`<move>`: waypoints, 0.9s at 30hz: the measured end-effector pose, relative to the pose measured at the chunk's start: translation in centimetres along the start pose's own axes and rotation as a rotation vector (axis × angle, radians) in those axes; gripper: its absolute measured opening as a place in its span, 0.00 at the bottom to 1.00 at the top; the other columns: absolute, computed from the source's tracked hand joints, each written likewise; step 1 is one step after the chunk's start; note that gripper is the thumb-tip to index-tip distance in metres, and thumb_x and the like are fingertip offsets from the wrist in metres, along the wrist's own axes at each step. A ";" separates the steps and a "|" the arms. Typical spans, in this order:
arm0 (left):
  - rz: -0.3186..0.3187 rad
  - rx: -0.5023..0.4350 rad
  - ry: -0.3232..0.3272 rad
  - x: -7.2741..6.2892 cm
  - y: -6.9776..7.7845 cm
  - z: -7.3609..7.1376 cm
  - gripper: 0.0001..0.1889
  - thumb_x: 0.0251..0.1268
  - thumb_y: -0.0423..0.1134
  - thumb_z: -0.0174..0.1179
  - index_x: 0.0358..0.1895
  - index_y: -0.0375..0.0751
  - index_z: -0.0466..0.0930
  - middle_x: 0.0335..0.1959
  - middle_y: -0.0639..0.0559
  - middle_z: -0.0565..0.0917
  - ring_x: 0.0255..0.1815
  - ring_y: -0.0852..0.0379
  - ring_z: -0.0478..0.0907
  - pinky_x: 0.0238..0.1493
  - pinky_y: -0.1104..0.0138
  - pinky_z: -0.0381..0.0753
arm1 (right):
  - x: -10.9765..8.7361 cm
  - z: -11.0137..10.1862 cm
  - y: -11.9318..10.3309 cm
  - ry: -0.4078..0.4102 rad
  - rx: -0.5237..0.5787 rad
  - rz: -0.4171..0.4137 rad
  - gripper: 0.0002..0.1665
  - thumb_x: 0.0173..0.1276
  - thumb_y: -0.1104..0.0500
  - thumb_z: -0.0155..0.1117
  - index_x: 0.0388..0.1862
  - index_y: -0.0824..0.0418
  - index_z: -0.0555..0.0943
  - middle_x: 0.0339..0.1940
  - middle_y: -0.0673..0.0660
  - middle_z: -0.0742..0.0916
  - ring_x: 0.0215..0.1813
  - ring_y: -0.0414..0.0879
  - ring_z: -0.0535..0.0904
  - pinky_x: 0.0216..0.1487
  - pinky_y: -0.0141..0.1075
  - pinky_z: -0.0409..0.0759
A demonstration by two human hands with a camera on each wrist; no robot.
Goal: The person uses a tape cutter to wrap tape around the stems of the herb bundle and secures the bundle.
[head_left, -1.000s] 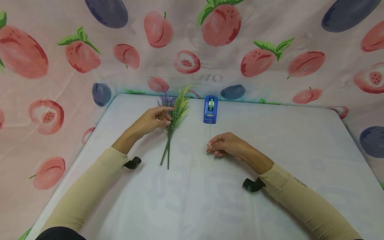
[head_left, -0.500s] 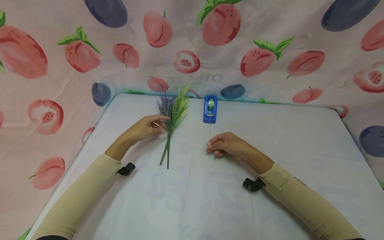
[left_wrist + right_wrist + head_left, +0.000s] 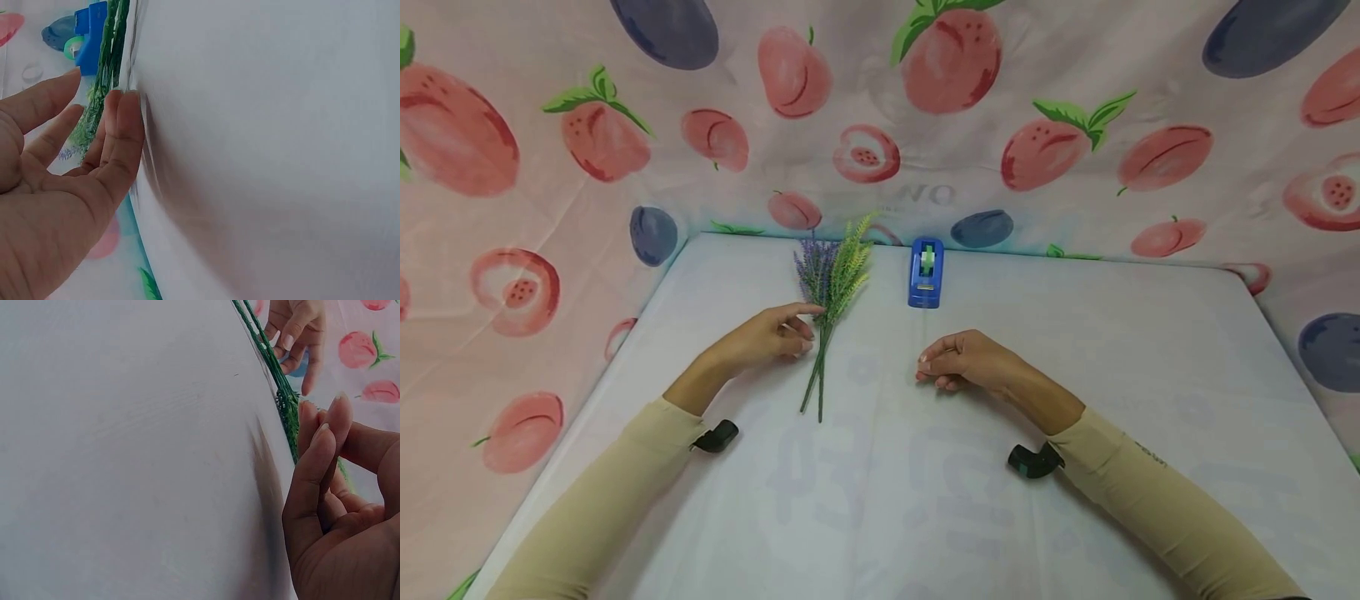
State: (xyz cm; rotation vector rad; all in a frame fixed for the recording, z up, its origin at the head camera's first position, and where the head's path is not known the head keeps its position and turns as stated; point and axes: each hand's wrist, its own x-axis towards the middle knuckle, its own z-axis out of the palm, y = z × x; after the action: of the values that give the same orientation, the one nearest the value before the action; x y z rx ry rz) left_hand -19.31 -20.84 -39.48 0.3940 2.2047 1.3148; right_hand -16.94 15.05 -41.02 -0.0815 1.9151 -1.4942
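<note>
A small bunch of artificial flower stems (image 3: 821, 354), with purple and yellow-green sprigs, lies on the white-covered table in the head view. Beside its left edge is my left hand (image 3: 763, 337), fingers loosely bent, index fingertip right at the stems below the blossoms. The left wrist view shows a gap between that thumb and the fingers. A blue tape dispenser (image 3: 926, 273) stands at the back, and a faint strip of clear tape (image 3: 924, 323) runs from it toward me. My right hand (image 3: 970, 362) pinches the strip's near end between thumb and fingers.
The table (image 3: 1075, 500) has a white cover. A fruit-printed cloth (image 3: 865, 92) hangs along its back and left sides, and the dispenser and blossoms lie close to the back one. A black wrist camera (image 3: 1033, 461) juts from each sleeve.
My left hand has come back toward me and slightly left, from over the blossoms to beside the stems. The right hand, flowers and dispenser stay put.
</note>
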 end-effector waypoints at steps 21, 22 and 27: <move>0.008 0.140 0.008 1.1 0.4 2.4 0.22 0.73 0.33 0.61 0.69 0.43 0.76 0.46 0.40 0.77 0.27 0.51 0.73 0.29 0.62 0.76 | 0.1 0.0 0.0 -0.015 -0.008 -0.014 0.13 0.72 0.60 0.67 0.50 0.67 0.83 0.45 0.58 0.92 0.31 0.39 0.83 0.36 0.30 0.80; 0.005 0.149 0.024 1.1 0.5 2.6 0.22 0.72 0.33 0.62 0.68 0.44 0.77 0.46 0.40 0.78 0.27 0.51 0.72 0.29 0.62 0.75 | 0.1 0.0 0.0 -0.016 -0.008 -0.014 0.13 0.72 0.60 0.67 0.50 0.66 0.83 0.44 0.58 0.92 0.31 0.39 0.83 0.36 0.30 0.81; -0.017 0.173 0.094 1.2 0.9 3.3 0.21 0.69 0.34 0.65 0.65 0.44 0.79 0.44 0.42 0.79 0.28 0.52 0.70 0.28 0.62 0.72 | 0.1 -0.1 0.0 -0.015 -0.004 -0.008 0.13 0.72 0.60 0.67 0.50 0.66 0.83 0.44 0.57 0.92 0.31 0.39 0.83 0.36 0.30 0.81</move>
State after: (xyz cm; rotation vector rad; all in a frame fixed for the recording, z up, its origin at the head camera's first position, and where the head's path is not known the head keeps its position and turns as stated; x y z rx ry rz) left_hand -18.36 -17.39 -40.28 0.3836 2.4043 1.1597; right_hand -17.06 15.06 -41.03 -0.1018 1.9075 -1.4911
